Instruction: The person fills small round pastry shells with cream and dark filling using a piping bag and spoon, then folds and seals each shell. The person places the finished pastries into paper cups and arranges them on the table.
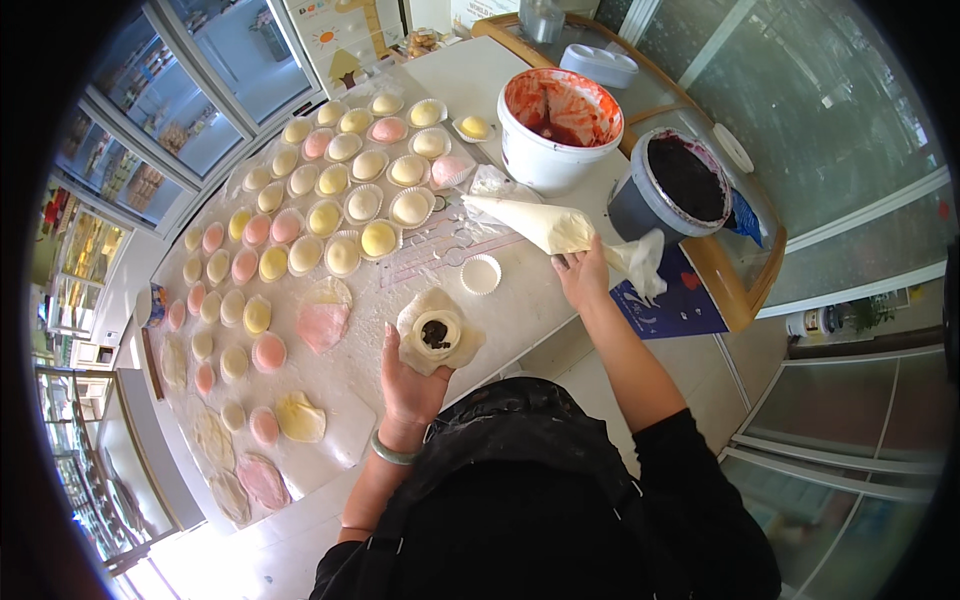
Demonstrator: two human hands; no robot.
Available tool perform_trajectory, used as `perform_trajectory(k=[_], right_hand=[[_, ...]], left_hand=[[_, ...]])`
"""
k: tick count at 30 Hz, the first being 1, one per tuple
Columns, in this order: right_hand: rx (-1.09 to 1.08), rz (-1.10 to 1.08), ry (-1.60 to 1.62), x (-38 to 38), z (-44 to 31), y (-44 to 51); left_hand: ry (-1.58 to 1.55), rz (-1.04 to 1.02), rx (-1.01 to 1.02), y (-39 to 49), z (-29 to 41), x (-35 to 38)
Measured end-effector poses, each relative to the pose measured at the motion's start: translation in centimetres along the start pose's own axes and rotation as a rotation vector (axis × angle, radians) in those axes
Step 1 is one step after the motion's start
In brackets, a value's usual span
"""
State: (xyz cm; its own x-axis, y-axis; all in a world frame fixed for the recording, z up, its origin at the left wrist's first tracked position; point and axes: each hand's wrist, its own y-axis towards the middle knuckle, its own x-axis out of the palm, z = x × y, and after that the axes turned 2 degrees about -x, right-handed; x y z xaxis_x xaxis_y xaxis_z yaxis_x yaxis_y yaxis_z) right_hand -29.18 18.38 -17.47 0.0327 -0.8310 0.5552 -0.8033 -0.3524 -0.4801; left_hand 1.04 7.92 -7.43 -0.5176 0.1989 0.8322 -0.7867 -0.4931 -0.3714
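Observation:
My left hand (416, 390) holds up a pale round dough wrapper (457, 341), its edges spread outward. A ring of cream (435, 319) sits in the wrapper's middle, with a dark filling (435, 335) inside it. My right hand (583, 274) grips a piping bag (547, 221) full of pale cream, its tip pointing left and its twisted end hanging to the right. Between the two hands, on the table, lies a white fluted paper cup (481, 274) with nothing in it.
Rows of white, yellow and pink filled dough balls (325, 217) in paper cups cover the floured table (405, 281). Loose wrappers (262, 480) lie at the left. A white bucket (547, 161) with red filling and a bucket of dark filling (637, 195) stand at the right.

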Motion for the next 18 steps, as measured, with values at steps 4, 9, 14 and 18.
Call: perform_trajectory(k=[4,9,14,18], right_hand=[[-0.153,-0.28,0.347,1.7,-2.6,-2.7],[-0.236,-0.473,0.553,2.5,-7.5,-7.9],[-0.576,-0.595,0.249,7.8,-10.6,-9.5],[-0.959,-0.633,-0.033,10.8,-14.0,-14.2]], left_hand=[[-0.025,-0.001,0.0,-0.6,0.6,0.4],[0.013,-0.05,0.047,-0.7,1.4,0.9],[-0.038,-0.055,0.038,-0.2,1.3,1.3],[-0.005,0.002,0.088,0.6,0.9,1.7]])
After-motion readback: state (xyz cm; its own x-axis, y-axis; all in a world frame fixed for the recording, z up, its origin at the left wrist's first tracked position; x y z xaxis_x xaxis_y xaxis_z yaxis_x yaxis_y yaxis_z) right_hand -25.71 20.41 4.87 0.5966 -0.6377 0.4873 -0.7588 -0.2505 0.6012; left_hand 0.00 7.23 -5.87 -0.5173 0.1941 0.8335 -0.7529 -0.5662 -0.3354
